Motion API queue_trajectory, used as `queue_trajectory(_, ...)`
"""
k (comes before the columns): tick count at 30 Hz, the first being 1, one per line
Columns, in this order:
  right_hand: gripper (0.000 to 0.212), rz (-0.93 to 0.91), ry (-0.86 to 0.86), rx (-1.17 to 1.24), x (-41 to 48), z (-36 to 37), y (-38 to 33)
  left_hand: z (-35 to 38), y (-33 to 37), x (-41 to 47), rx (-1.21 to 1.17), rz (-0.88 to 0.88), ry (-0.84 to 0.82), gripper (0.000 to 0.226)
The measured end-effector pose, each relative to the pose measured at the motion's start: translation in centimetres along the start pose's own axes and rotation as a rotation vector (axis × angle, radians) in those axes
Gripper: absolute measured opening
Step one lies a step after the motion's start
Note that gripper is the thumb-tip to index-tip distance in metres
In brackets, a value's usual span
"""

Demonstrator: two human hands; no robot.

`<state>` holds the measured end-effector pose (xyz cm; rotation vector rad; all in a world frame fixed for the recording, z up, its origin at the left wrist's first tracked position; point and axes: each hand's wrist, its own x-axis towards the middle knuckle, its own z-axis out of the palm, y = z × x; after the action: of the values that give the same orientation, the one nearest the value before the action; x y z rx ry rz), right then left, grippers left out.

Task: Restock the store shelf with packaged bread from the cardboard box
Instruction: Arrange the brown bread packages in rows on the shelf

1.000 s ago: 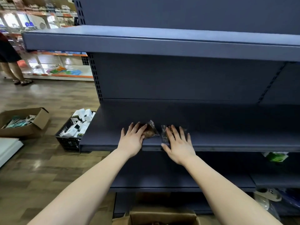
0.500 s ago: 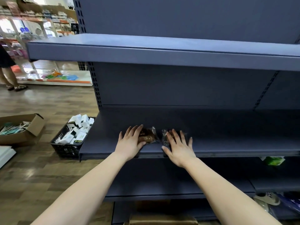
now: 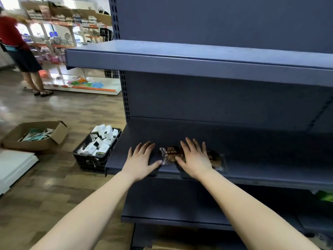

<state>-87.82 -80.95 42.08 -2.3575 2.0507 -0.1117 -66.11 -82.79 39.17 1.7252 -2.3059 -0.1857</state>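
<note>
Slid the left hand [image 3: 142, 159] off the clear-wrapped brown bread packet [image 3: 171, 155], now spread flat on the dark blue-grey metal shelf [image 3: 270, 159] with the thumb tip just at the wrapper; kept the right hand [image 3: 195, 157] laid flat, fingers straight, over the second wrapped bread packet [image 3: 215, 158] near the front edge. Best to nudge both square to the lip with light, flat fingers (soft bread dents easily), print facing outward. Chinese characters across the first packet, too blurred to read.

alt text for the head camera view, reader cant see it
Two open hands lie on a dark blue store shelf: the right hand rests across two wrapped bread packets, the left hand flat beside them.
</note>
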Motion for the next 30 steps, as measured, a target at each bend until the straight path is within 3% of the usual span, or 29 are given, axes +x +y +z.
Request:
queue_trajectory(5, 0.064, 0.032, -0.096, 0.051, 0.4, 1.3, -1.6, 0.1, -1.5, -0.7, -0.017, -0.041, -0.001, 0.101)
queue_trajectory(12, 0.058, -0.071, 0.02, 0.079, 0.6, 1.7, -3.6, 0.1, -1.1, -0.2, -0.105, 0.04, 0.049, 0.095)
queue_trajectory(15, 0.058, -0.216, 0.184, 0.099, 0.2, 2.5, -4.9, -0.3, -0.5, 0.5, -0.112, 0.086, 0.029, 0.094)
queue_trajectory(19, 0.04, -0.28, 0.223, 0.104, 0.1, 3.3, -4.8, -0.3, -0.4, 1.2, -0.149, 0.049, -0.023, 0.093)
queue_trajectory(25, 0.057, -0.143, 0.218, -0.004, 0.0, 1.1, -1.3, -0.3, -0.7, 1.6, -0.175, -0.013, -0.027, 0.093)
queue_trajectory(30, 0.068, 0.113, 0.046, -0.016, -1.1, -0.1, 5.1, -0.2, 1.2, 1.2, -0.206, -0.079, 0.028, 0.078)
